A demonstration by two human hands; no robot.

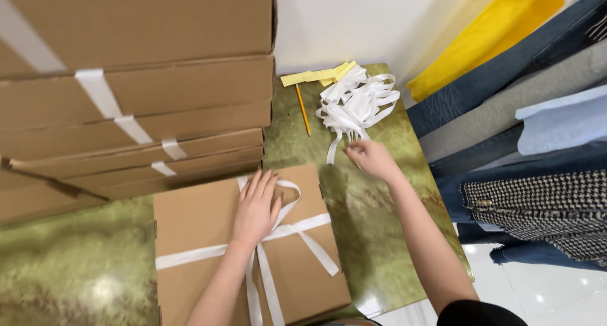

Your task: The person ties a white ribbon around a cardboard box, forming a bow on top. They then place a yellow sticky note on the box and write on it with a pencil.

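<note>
Mid-tying, head view only. Left hand (pixel 256 209) lies flat, fingers spread and open, palm down on the brown cardboard box (pixel 208 237), pressing on the white ribbon (pixel 302 226) right where the bands cross; it grips nothing, just pins the knot area. Ribbon runs across and down the box, with a loop beside the fingers and a loose tail trailing toward the box's right edge. Box sits on the green marbled table (pixel 379 212), just in front of a stack of boxes (pixel 133 98) already banded with white ribbon. Right hand (pixel 373 158) is out at the pile of cut ribbon lengths (pixel 357 102), fingers curled at a dangling strip; pinched shut on it or only touching, cannot tell. Yellow paper strips (pixel 316 75) and a pencil (pixel 303 110) lie beside the pile. Folded fabrics (pixel 525 111) hang to the right.

Judgement: bow step under way, tie looks unfinished. Next move likely needs steady left-hand pressure and one strip separated cleanly from the tangle.
</note>
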